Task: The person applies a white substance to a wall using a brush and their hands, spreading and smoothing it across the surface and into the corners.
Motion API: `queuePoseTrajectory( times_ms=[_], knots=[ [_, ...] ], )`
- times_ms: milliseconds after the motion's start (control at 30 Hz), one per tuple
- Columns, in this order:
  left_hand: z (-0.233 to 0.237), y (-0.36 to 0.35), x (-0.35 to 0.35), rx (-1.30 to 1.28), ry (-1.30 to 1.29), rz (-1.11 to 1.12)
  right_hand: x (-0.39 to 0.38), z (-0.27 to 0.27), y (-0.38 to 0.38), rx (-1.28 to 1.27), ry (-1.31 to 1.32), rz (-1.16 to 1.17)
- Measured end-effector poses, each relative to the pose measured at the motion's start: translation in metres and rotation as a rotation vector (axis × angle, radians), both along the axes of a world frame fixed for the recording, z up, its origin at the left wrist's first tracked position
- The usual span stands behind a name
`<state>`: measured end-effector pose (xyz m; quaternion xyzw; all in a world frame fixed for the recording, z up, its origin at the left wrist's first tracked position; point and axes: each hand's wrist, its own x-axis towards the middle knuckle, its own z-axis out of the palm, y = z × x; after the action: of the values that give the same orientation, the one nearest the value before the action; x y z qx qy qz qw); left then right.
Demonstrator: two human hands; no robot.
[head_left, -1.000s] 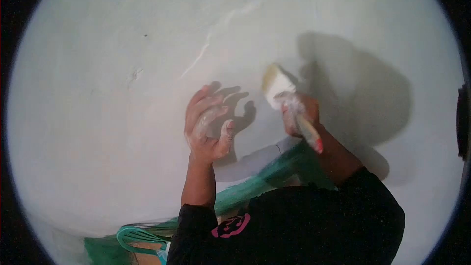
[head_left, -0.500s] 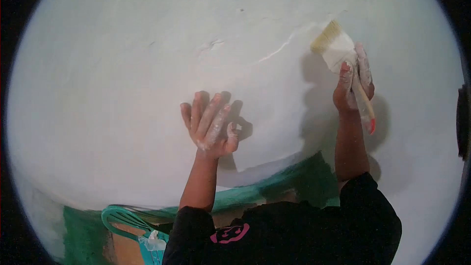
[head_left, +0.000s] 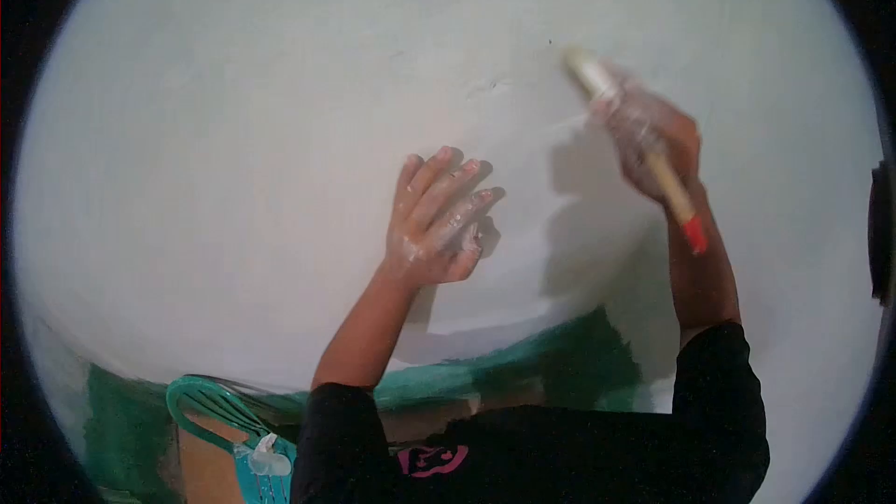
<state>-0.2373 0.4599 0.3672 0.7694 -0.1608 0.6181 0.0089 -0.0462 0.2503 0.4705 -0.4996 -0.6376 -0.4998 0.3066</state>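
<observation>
A brush (head_left: 676, 194) with a pale wooden handle, a red tip and light bristles is gripped in my right hand (head_left: 653, 135). Its bristle end points up and left, close to the white wall (head_left: 308, 131), and is blurred by motion. My left hand (head_left: 437, 215) is spread at the wall, palm side away from the camera, with the fingers apart and the thumb bent. White smears cover both hands. A small mark (head_left: 495, 85) shows on the wall between them.
A green painted band (head_left: 597, 355) runs along the lower wall. At the lower left stands a green plastic chair (head_left: 187, 392) with a crumpled clear bag (head_left: 269, 457) on it. A dark object (head_left: 879, 233) is at the right edge.
The brush has turned edge-on and moved slightly left, and my right hand has rotated around it. My left hand has moved right and slightly up in view. The chair and wall marks have shifted too.
</observation>
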Motion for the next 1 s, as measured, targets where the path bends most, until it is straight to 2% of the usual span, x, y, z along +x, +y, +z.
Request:
queuePoseTrajectory(
  times_ms=[33, 100, 167, 200, 233, 267, 300, 333, 367, 400, 433, 500, 533, 567, 633, 700, 733, 767, 800, 833, 900, 933, 967, 1000],
  knots=[
    [0.006, 0.001, -0.003, 0.009, -0.011, 0.000, 0.006, 0.007, -0.001, 0.009, -0.011, 0.000],
    [0.041, 0.001, -0.018, 0.043, 0.032, 0.162, 0.007, 0.031, -0.004, 0.284, 0.171, -0.045],
    [0.077, 0.004, -0.034, 0.114, 0.042, 0.367, 0.023, 0.032, 0.003, 0.275, 0.078, -0.092],
    [0.093, 0.009, -0.040, 0.117, 0.034, 0.371, 0.031, 0.028, 0.010, 0.264, -0.008, -0.142],
    [0.107, 0.015, -0.045, 0.137, 0.000, 0.420, 0.033, 0.010, 0.018, 0.217, -0.043, -0.108],
    [0.109, 0.015, -0.037, 0.169, -0.024, 0.471, 0.030, -0.010, 0.024, 0.193, -0.149, 0.059],
    [0.121, 0.021, -0.044, 0.169, -0.037, 0.473, 0.009, -0.022, 0.022, -0.014, -0.208, -0.178],
    [0.128, 0.026, -0.047, 0.167, -0.073, 0.459, 0.002, -0.045, 0.033, -0.059, -0.309, -0.148],
    [0.133, 0.028, -0.049, 0.166, -0.109, 0.446, -0.013, -0.057, 0.035, -0.148, -0.343, 0.002],
    [0.135, 0.027, -0.055, 0.161, -0.034, 0.510, -0.029, -0.067, 0.036, -0.274, -0.247, 0.092],
    [0.137, 0.023, -0.056, 0.165, -0.044, 0.514, -0.032, -0.065, 0.035, -0.268, -0.256, 0.093],
    [0.142, 0.016, -0.059, 0.248, 0.073, 0.709, -0.037, -0.056, 0.033, -0.305, -0.340, 0.192],
    [0.148, 0.017, -0.066, 0.239, 0.062, 0.714, -0.034, -0.044, 0.034, -0.293, -0.329, 0.275],
    [0.157, 0.022, -0.074, 0.278, 0.113, 0.755, -0.032, -0.026, 0.033, -0.299, -0.345, 0.279],
    [0.177, 0.037, -0.092, 0.309, 0.151, 0.812, -0.027, 0.011, 0.029, -0.171, -0.353, 0.147],
    [0.201, 0.055, -0.106, 0.374, 0.046, 0.865, 0.015, 0.032, 0.032, -0.133, 0.532, 0.471],
    [0.213, 0.064, -0.114, 0.370, -0.013, 0.854, 0.026, 0.059, 0.038, 0.050, 0.137, 0.454],
    [0.223, 0.072, -0.118, 0.367, -0.024, 0.866, -0.007, 0.090, 0.035, 0.262, 0.097, 0.210],
    [0.234, 0.076, -0.118, 0.338, -0.114, 0.860, 0.002, 0.105, 0.043, 0.372, 0.163, 0.293],
    [0.242, 0.081, -0.120, 0.311, -0.208, 0.853, 0.005, 0.112, 0.050, 0.375, 0.149, 0.307],
    [0.251, 0.079, -0.125, 0.288, -0.271, 0.854, -0.004, 0.126, 0.065, 0.443, -0.329, 0.011],
    [0.250, 0.077, -0.124, 0.262, -0.261, 0.869, -0.018, 0.104, 0.084, 0.306, 0.152, 0.206],
    [0.251, 0.076, -0.127, 0.236, -0.247, 0.881, -0.055, 0.096, 0.081, 0.133, 0.062, 0.182],
    [0.251, 0.077, -0.127, 0.240, -0.242, 0.889, -0.058, 0.094, 0.093, 0.165, -0.360, 0.136]
  ],
)
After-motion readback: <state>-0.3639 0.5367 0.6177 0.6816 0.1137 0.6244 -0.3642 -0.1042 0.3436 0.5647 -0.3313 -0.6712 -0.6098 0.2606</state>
